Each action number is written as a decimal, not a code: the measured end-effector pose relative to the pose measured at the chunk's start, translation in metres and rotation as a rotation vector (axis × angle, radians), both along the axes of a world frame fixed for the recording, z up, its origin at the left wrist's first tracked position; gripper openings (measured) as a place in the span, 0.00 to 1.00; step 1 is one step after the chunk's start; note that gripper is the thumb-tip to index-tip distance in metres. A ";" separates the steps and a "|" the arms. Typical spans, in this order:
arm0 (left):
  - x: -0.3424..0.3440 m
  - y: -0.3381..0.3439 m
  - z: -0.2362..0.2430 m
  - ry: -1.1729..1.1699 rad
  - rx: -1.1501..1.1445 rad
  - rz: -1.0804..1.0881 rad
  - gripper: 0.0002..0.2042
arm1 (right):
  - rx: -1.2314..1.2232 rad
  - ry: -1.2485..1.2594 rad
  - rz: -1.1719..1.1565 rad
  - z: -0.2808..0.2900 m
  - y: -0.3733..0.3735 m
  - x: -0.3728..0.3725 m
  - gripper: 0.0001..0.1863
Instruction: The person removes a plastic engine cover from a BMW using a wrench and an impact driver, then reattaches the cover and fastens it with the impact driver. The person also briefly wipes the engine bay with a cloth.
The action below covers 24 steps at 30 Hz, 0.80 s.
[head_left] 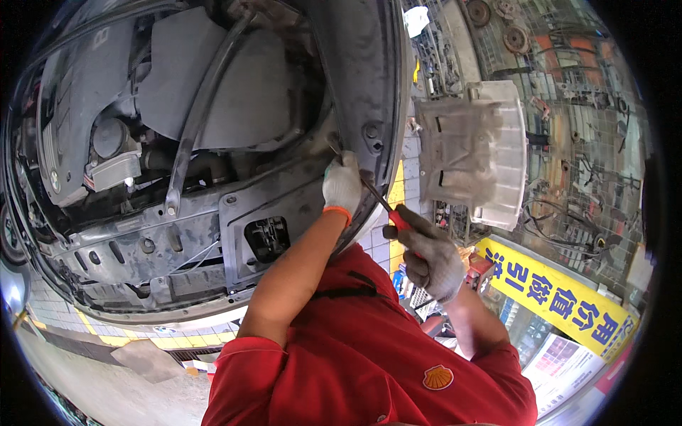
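Observation:
My right hand (435, 261), in a pale work glove with dark fingers, grips a screwdriver (398, 220) by its red handle. The dark shaft slants up and left to the edge of the black plastic trim (361, 106) along the side of the car's engine bay. Right by the tip is my left hand (342, 186), in a whitish glove with an orange cuff. Its fingers are bent closed at the trim's inner edge. A thin bit shows above the fingertips, too small to name; the screwdriver's very tip is hard to make out.
The engine cover (82, 92) and a strut bar (202, 106) lie to the left, with the black front panel (163, 245) nearer me. On the right stand a translucent plastic container (497, 153), a yellow sign (561, 298) and a wall rack hung with parts (582, 135).

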<state>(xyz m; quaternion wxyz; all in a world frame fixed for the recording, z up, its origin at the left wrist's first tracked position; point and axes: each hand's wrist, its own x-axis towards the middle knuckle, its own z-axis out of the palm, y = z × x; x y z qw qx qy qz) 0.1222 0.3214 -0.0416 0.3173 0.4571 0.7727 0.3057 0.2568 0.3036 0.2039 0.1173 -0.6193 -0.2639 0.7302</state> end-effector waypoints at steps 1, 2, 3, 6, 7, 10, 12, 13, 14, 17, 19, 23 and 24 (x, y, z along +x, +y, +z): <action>0.000 0.004 -0.003 0.036 0.005 0.008 0.14 | -0.030 0.018 -0.029 0.006 0.007 -0.006 0.29; 0.006 0.008 -0.027 -0.353 0.048 0.166 0.15 | 0.005 -0.013 0.003 0.014 0.008 -0.016 0.29; 0.011 0.013 -0.052 -0.724 0.120 0.381 0.20 | 0.000 0.023 0.025 0.014 0.011 -0.016 0.29; 0.013 0.022 -0.048 -0.848 0.050 0.465 0.19 | -0.014 0.056 0.009 0.012 0.019 -0.010 0.28; 0.012 0.024 -0.050 -0.842 0.065 0.443 0.18 | 0.034 0.001 0.049 0.011 0.019 -0.012 0.28; 0.011 0.016 -0.034 -0.144 -0.017 0.072 0.17 | 0.110 -0.124 0.052 -0.003 0.015 -0.006 0.28; 0.001 0.016 -0.013 0.207 -0.090 -0.140 0.18 | 0.201 -0.053 0.048 -0.038 -0.005 0.024 0.29; -0.004 0.016 -0.010 0.212 -0.118 -0.169 0.19 | 0.185 0.011 -0.005 -0.051 -0.012 0.030 0.29; -0.005 0.015 -0.009 0.219 -0.146 -0.206 0.20 | 0.161 0.097 -0.032 -0.066 -0.016 0.031 0.28; -0.001 0.011 -0.020 0.307 -0.128 -0.229 0.22 | 0.194 0.049 0.003 -0.097 -0.025 0.048 0.28; -0.002 0.010 -0.022 0.276 -0.160 -0.208 0.22 | 0.195 0.032 0.049 -0.107 -0.020 0.058 0.28; 0.000 0.008 -0.015 0.340 -0.130 -0.180 0.22 | 0.288 0.084 0.122 -0.128 -0.024 0.076 0.31; -0.003 0.010 -0.014 0.339 -0.198 -0.226 0.22 | 0.283 0.045 0.155 -0.138 -0.022 0.079 0.31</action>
